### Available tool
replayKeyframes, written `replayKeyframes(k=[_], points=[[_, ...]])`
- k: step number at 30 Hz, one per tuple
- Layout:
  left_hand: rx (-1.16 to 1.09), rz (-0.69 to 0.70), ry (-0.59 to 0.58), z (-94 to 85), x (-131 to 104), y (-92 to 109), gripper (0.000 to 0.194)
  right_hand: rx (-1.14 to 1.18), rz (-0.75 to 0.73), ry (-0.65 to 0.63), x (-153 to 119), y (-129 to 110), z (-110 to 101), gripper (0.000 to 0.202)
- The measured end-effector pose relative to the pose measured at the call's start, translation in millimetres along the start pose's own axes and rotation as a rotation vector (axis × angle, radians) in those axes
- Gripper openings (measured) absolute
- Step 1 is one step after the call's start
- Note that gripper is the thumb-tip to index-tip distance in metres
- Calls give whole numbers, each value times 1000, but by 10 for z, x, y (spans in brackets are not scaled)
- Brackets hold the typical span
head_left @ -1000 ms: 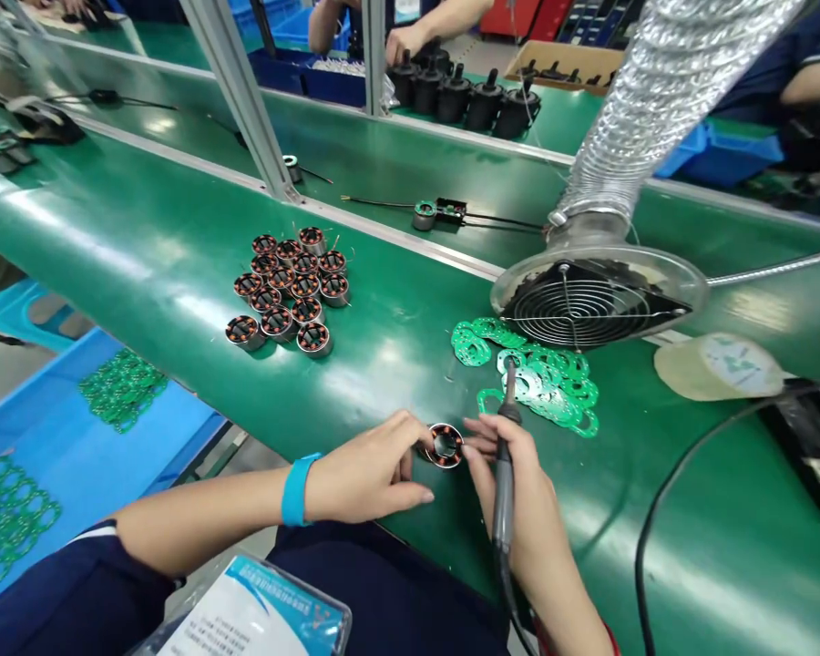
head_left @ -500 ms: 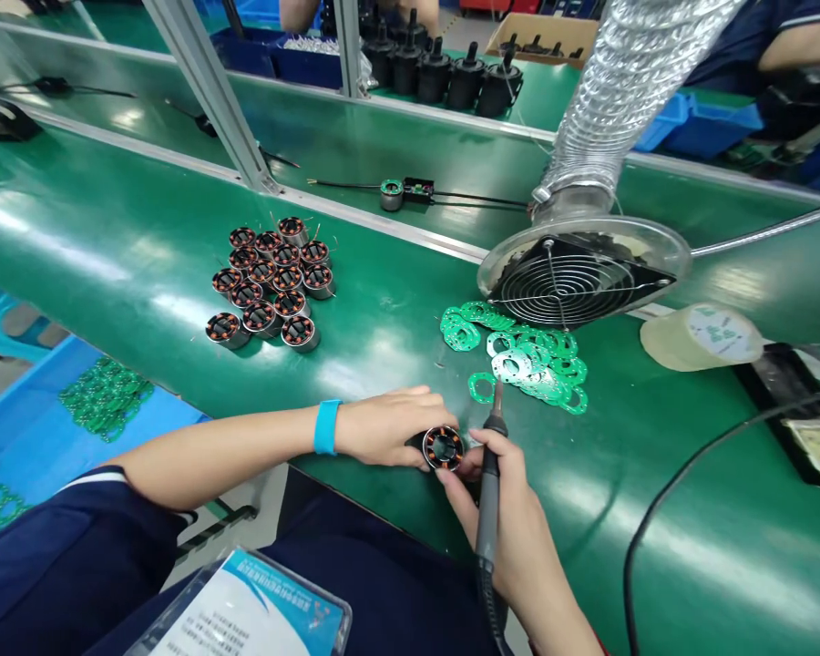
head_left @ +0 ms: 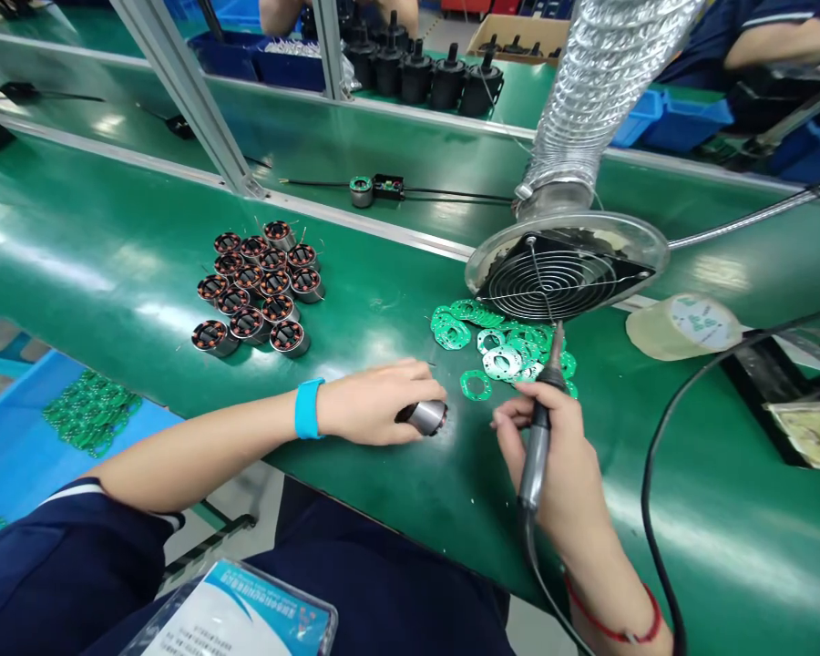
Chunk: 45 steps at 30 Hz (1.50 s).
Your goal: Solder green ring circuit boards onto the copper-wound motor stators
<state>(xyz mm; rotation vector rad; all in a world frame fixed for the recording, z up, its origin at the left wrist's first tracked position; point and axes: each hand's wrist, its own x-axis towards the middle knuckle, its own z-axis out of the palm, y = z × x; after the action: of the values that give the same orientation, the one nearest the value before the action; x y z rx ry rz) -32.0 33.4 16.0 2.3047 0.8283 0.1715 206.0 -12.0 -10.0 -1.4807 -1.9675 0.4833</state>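
Observation:
My left hand (head_left: 383, 401), with a blue band at the wrist, is closed around a motor stator (head_left: 427, 417), a short metal cylinder with copper windings. The stator is tipped on its side, its wound end turned right and down, low over the green bench. In my right hand (head_left: 553, 437) is a soldering iron (head_left: 537, 446), gripped like a pen with its tip pointing up and away, in front of the ring-shaped green circuit boards (head_left: 512, 351). One loose circuit board (head_left: 476, 385) lies between the two hands, just beyond them.
Several more stators (head_left: 252, 287) stand grouped at the left. A fume extractor (head_left: 566, 269) with a foil duct hangs over the boards. At right are a tape roll (head_left: 683, 326) and a black tray with a sponge (head_left: 810, 433). A blue bin (head_left: 14, 428) holds boards at lower left.
My right hand has moved away from the stator, up and to the right with the soldering iron. My left hand has tipped the stator from wound end up onto its side.

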Motion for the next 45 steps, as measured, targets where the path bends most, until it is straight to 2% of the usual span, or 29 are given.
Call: replayKeyframes(k=[2,4,7,11,13,15,19,21,24,30,45], points=[[130,-7,14,-24,19,-76,35,-62,-13,-34,111,70,92,33],[171,-19,37,-13,25,-160,39,-79,-38,-78,193,119,196,35],[81,-12,71,48,13,-271,44,-90,-85,-131,233,139,280,36],[-81,-28,144,154,10,-306,44,-71,-143,-152,125,89,181,31],[-123,-46,187,193,26,-279,44,-40,-136,-112,12,57,88,31],[-157,-65,216,218,46,-249,44,9,-87,-20,-130,31,18,33],[-168,-98,228,242,81,-227,45,170,107,230,-406,12,6,23],[-156,-101,216,244,89,-228,44,254,200,293,-493,22,41,19],[-146,-104,206,237,92,-228,43,321,261,261,-521,48,90,17],[-117,-99,224,235,96,-233,41,337,273,145,-385,61,108,20],[-128,-135,227,237,110,-208,39,273,260,206,-398,38,64,15]])
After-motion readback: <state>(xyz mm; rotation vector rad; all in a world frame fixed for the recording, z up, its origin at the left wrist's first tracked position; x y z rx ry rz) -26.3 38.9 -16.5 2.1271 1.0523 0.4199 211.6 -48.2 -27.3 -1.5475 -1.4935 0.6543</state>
